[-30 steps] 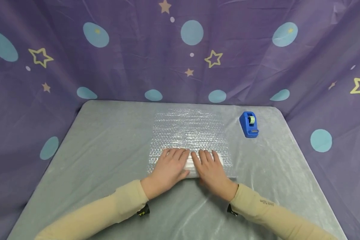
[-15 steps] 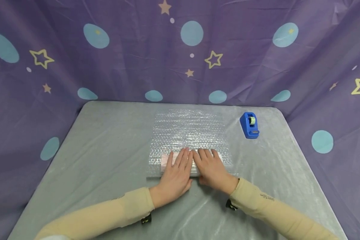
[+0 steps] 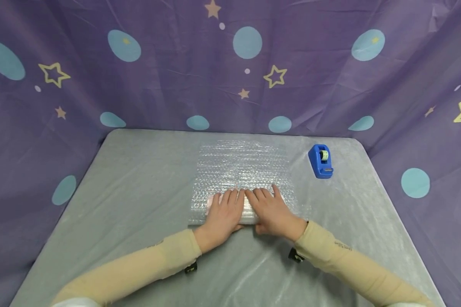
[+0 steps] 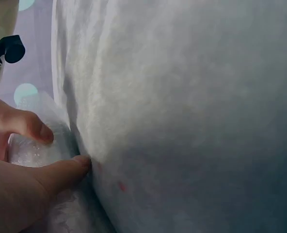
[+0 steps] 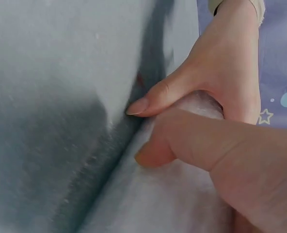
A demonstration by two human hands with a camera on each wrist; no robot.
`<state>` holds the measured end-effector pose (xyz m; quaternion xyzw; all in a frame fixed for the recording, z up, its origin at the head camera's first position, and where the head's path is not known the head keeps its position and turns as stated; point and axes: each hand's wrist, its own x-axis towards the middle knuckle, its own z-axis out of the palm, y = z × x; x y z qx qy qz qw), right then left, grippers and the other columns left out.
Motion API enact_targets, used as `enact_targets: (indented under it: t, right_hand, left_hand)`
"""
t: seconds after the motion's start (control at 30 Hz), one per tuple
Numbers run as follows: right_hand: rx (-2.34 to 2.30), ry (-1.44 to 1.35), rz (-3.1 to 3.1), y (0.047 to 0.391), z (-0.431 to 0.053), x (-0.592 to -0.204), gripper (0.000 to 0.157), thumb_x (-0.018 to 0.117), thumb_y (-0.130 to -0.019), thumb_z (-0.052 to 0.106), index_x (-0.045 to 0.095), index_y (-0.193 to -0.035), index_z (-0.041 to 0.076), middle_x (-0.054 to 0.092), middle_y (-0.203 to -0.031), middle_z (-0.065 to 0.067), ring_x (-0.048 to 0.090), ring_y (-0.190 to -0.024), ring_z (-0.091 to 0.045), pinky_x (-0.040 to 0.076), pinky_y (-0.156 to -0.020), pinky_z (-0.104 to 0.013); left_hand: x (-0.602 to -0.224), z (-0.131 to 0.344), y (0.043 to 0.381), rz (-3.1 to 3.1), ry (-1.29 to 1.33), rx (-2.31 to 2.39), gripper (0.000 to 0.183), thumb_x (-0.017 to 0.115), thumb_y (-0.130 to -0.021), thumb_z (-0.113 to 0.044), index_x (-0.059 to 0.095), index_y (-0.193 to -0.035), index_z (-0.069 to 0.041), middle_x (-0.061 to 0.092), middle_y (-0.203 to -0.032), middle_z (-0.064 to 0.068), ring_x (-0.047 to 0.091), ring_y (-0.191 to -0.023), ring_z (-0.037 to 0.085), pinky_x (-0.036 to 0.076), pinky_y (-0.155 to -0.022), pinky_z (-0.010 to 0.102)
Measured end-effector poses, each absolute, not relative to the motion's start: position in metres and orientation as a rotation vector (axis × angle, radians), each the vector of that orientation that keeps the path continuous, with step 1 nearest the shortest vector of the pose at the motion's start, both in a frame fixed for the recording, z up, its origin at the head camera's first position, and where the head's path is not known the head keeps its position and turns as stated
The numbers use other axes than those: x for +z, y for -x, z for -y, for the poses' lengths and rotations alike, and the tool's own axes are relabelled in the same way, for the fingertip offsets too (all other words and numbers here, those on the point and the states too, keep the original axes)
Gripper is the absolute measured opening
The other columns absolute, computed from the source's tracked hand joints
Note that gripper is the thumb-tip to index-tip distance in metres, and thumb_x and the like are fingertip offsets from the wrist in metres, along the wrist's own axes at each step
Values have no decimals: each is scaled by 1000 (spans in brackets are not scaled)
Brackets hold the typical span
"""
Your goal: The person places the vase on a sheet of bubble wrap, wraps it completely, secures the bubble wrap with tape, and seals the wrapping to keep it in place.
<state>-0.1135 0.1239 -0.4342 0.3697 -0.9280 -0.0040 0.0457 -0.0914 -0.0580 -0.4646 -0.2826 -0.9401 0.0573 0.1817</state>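
A sheet of clear bubble wrap (image 3: 242, 166) lies flat on the table. Along its near edge is a pale, long bundle wrapped in bubble wrap (image 3: 248, 215), mostly covered by both hands. My left hand (image 3: 222, 217) holds the left half, fingers over the top and thumb along the near side. Beside it, my right hand (image 3: 272, 213) grips the right half in the same way, index fingers almost meeting. In the left wrist view the bundle (image 4: 34, 153) shows behind the left thumb (image 4: 68, 172); in the right wrist view the right thumb (image 5: 182, 141) presses on the bundle (image 5: 148, 204).
A blue tape dispenser (image 3: 320, 162) with a roll of tape stands at the back right of the grey-covered table (image 3: 146, 179). A purple curtain (image 3: 176, 76) with stars and dots hangs behind and at the sides.
My left hand first slid right and flattened over the bundle, uncovering its pale left end, then curled its fingers over it. My right hand stayed nearly in place. The sheet looks much the same.
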Motion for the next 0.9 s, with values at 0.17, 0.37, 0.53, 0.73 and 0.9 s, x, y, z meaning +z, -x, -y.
enact_targets:
  t: [0.17,0.37,0.53,0.73,0.9]
  right_hand:
    - [-37,-1113,2873,113,-124,-428,110,82,-49,39,34,-141,3,51,-125,-16,42,-124,-39,24,-99,-68]
    - [-94,-966,2884,108,-122,-427,119,82,-50,43,25,-146,4,44,-133,-22,32,-130,-45,18,-102,-67]
    - [-148,-900,2763,94,-123,-431,115,85,-53,48,31,-145,5,43,-137,-22,32,-131,-43,20,-102,-66]
    - [-181,-916,2683,80,-124,-444,114,87,-52,49,34,-143,4,45,-135,-21,37,-129,-41,23,-102,-64]
    - [-159,-900,2659,78,-125,-452,110,88,-48,45,39,-137,5,49,-124,-19,46,-118,-37,30,-99,-61]
  left_hand:
    - [-462,57,95,2663,799,125,103,79,-54,-58,43,-131,1,53,-114,15,50,-103,29,40,-80,46]
    - [-458,57,97,2709,785,79,100,81,-54,-57,45,-128,0,53,-115,15,50,-103,29,40,-79,45]
    - [-455,59,96,2735,784,45,98,79,-55,-59,47,-126,0,55,-111,14,52,-99,29,41,-76,45]
    - [-449,60,92,2798,852,-72,100,79,-55,-61,46,-127,0,56,-113,14,53,-100,30,42,-75,46]
    - [-444,60,88,2817,867,-104,94,79,-55,-61,48,-122,-2,57,-109,13,54,-96,29,43,-74,45]
